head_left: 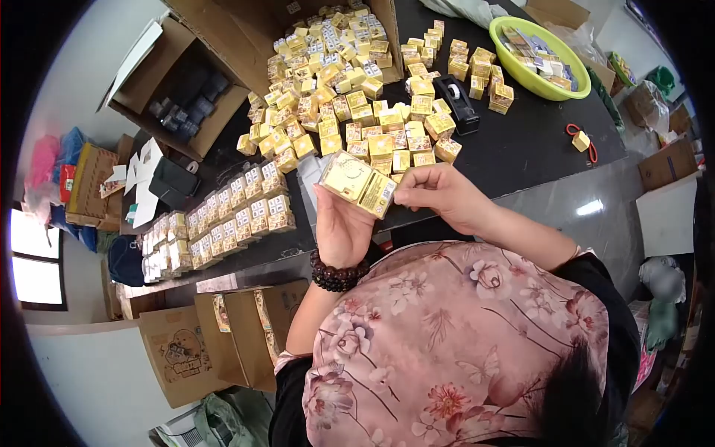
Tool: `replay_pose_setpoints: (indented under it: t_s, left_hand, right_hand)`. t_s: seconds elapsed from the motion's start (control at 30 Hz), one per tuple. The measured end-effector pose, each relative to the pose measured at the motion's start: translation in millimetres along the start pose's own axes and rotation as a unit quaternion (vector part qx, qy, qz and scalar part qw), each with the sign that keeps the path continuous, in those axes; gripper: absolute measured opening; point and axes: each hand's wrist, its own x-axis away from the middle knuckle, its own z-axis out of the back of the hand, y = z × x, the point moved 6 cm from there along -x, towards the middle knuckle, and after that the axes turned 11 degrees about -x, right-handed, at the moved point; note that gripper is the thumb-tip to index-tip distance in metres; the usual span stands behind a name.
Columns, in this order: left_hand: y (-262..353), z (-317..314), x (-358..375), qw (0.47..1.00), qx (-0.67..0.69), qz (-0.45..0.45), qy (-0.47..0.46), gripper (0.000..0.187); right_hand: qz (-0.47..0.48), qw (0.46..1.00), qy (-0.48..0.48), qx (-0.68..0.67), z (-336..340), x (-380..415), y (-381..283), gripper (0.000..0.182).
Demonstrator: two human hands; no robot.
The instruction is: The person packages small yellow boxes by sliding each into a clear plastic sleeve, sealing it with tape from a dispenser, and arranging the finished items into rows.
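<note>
A small yellow printed box (356, 179) rests tilted in my left hand (344, 229), with the fingers partly hidden beneath it. One face has a barcode-like patch. My right hand (441, 195) is at the box's right end, thumb and forefinger pinched against its edge. Just beyond my hands lies a big heap of small yellow boxes (380, 145), spilling out of a tipped cardboard carton (216, 37). Neat double rows of similar boxes (240, 223) stand along the table's left front edge.
On the black table (521, 149) are a black tape dispenser (460, 104), red-handled scissors (590, 149) under a small box, and a yellow-green basin (538, 93) filled with cards or packets. An open carton (171, 82) stands at the left. Cartons (223, 343) sit below the table edge.
</note>
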Motion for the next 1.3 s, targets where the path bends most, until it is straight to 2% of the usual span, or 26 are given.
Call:
replay_pose_setpoints:
  t_s: [0.1,0.17,0.3,0.33,0.4,0.43,0.5,0.53,0.57,0.6,0.63,0.67,0.73,0.8,0.83,0.9,0.93,0.97,1.0,1.03,1.1,1.13,1.17,1.2,1.23,1.3]
  left_hand:
    - [8,-2,5,0.999,-0.02,-0.032,-0.007,0.061]
    - [4,5,8,1.0,0.021,0.001,0.021,0.059]
    - [-6,18,13,0.996,0.072,0.052,0.008,0.059]
    - [-14,23,14,0.984,0.15,0.061,-0.079,0.057]
    - [-12,26,14,0.985,0.149,0.082,0.015,0.054]
    - [-1,26,15,0.983,0.171,0.066,-0.017,0.051]
    - [26,48,18,0.993,0.079,0.061,0.064,0.047]
    - [50,77,16,0.992,-0.022,0.052,0.109,0.045]
    - [88,100,10,0.975,-0.111,-0.046,0.185,0.047]
    - [124,150,16,0.917,-0.262,-0.106,0.28,0.046]
    - [159,183,21,0.841,-0.346,-0.163,0.383,0.046]
    - [194,259,27,0.664,-0.565,-0.229,0.433,0.049]
    - [242,320,32,0.412,-0.755,-0.202,0.469,0.053]
    - [269,348,34,0.267,-0.826,-0.085,0.489,0.056]
    - [279,372,31,0.221,-0.821,-0.02,0.527,0.057]
    - [288,380,27,0.205,-0.843,-0.021,0.497,0.058]
    - [293,385,22,0.202,-0.855,0.046,0.476,0.056]
    - [293,384,22,0.173,-0.865,0.031,0.47,0.052]
    - [285,355,20,0.111,-0.875,-0.01,0.47,0.049]
    - [276,329,13,0.074,-0.883,-0.09,0.454,0.038]
    - [243,280,-8,0.314,-0.857,-0.211,0.351,0.026]
    - [208,234,-18,0.39,-0.839,-0.276,0.26,0.019]
    - [168,197,-21,0.522,-0.804,-0.185,0.216,0.019]
    - [128,171,-23,0.563,-0.793,-0.182,0.144,0.02]
    - [90,156,-22,0.609,-0.776,-0.081,0.139,0.028]
    - [44,137,-23,0.517,-0.835,-0.125,0.138,0.054]
  right_hand:
    - [-0.033,0.999,0.008,0.002,-11,-8,11,0.015]
    - [-0.061,0.997,0.03,0.023,-11,-12,20,0.018]
    - [0.072,0.969,0.048,0.233,-16,-18,16,0.028]
    - [0.106,0.951,0.044,0.286,-16,-19,19,0.029]
    - [0.217,0.885,0.026,0.411,-25,-22,21,0.032]
    - [0.216,0.88,0.005,0.423,-28,-26,26,0.033]
    - [0.179,0.88,-0.01,0.44,-26,-33,36,0.033]
    - [0.181,0.882,-0.004,0.435,-22,-35,38,0.032]
    - [0.183,0.884,0.002,0.431,-17,-35,40,0.03]
    - [0.171,0.897,0.01,0.408,-11,-34,41,0.025]
    - [0.17,0.897,0.007,0.407,-5,-34,42,0.025]
    - [0.162,0.903,0.021,0.398,3,-34,43,0.023]
    - [0.156,0.908,0.036,0.387,15,-37,45,0.021]
    - [0.156,0.905,0.038,0.394,21,-40,47,0.019]
    - [0.135,0.904,0.048,0.402,26,-41,50,0.018]
    - [0.135,0.905,0.045,0.4,24,-44,50,0.019]
    - [0.136,0.906,0.04,0.398,23,-44,50,0.019]
    - [0.116,0.905,0.042,0.407,24,-44,51,0.018]
    - [0.095,0.904,0.044,0.415,26,-43,51,0.018]
    - [0.079,0.906,0.047,0.413,27,-42,51,0.017]
    - [0.084,0.906,0.047,0.413,25,-41,48,0.018]
    - [0.096,0.912,0.045,0.397,26,-41,50,0.018]
    - [0.096,0.912,0.05,0.396,27,-41,51,0.018]
    - [0.097,0.913,0.048,0.393,26,-42,52,0.019]
    - [0.099,0.914,0.047,0.391,25,-42,51,0.019]
    - [0.104,0.919,0.035,0.379,18,-40,46,0.021]
